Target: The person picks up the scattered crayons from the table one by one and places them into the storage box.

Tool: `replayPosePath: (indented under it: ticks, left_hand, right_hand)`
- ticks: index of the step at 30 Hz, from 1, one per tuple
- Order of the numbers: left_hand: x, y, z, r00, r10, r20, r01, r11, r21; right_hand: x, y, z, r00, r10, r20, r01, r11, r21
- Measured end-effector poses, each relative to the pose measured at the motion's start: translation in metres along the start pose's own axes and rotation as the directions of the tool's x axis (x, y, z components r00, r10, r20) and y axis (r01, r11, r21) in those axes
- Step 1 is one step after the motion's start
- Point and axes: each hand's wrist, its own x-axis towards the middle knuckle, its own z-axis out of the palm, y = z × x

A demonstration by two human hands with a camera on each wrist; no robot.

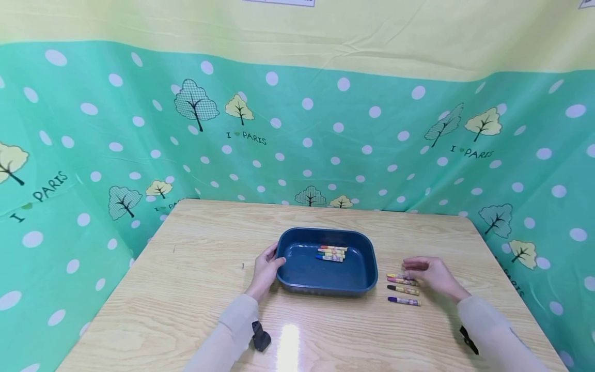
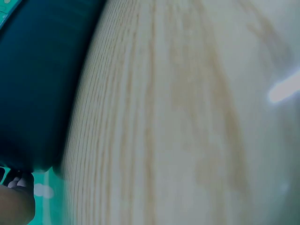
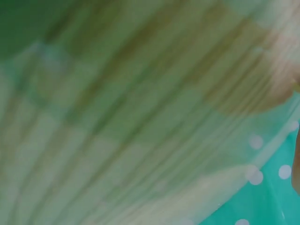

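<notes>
Several crayons (image 1: 404, 291) lie on the counter (image 1: 200, 268) beside the blue tray (image 1: 307, 271) the left hand (image 1: 265, 269) grips, and I can't tell whether the right hand (image 1: 432, 274), fingers bent over them, pinches one.

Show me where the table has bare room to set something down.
Bare tabletop lies left of the left grip and between the blue tray and the curtain. Crowded: just right of the tray, with crayons and the right grip.

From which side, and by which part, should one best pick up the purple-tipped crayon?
I would pinch the purple-tipped crayon mid-barrel, the right hand coming from above: it lies flat, with a visible gap from the neighbouring dark-tipped crayon.
</notes>
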Motion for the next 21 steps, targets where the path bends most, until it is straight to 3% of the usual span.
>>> replayPosePath:
  ticks: [6,12,21]
  left_hand:
    - [0.0,-0.001,-0.001,1.0,0.008,0.01,-0.008,1.0,0.012]
    - [0.001,0.0,0.0,1.0,0.003,0.005,-0.003,1.0,0.018]
    - [-0.001,0.002,0.0,1.0,0.003,0.0,-0.003,1.0,0.02]
  right_hand:
    - [0.0,0.0,0.01,0.999,0.035,0.005,-0.034,0.998,-0.056]
    - [0.003,0.001,0.012,0.999,0.018,-0.032,-0.021,0.997,-0.069]
    - [0.008,0.003,0.015,1.0,-0.005,-0.029,0.002,0.996,-0.092]
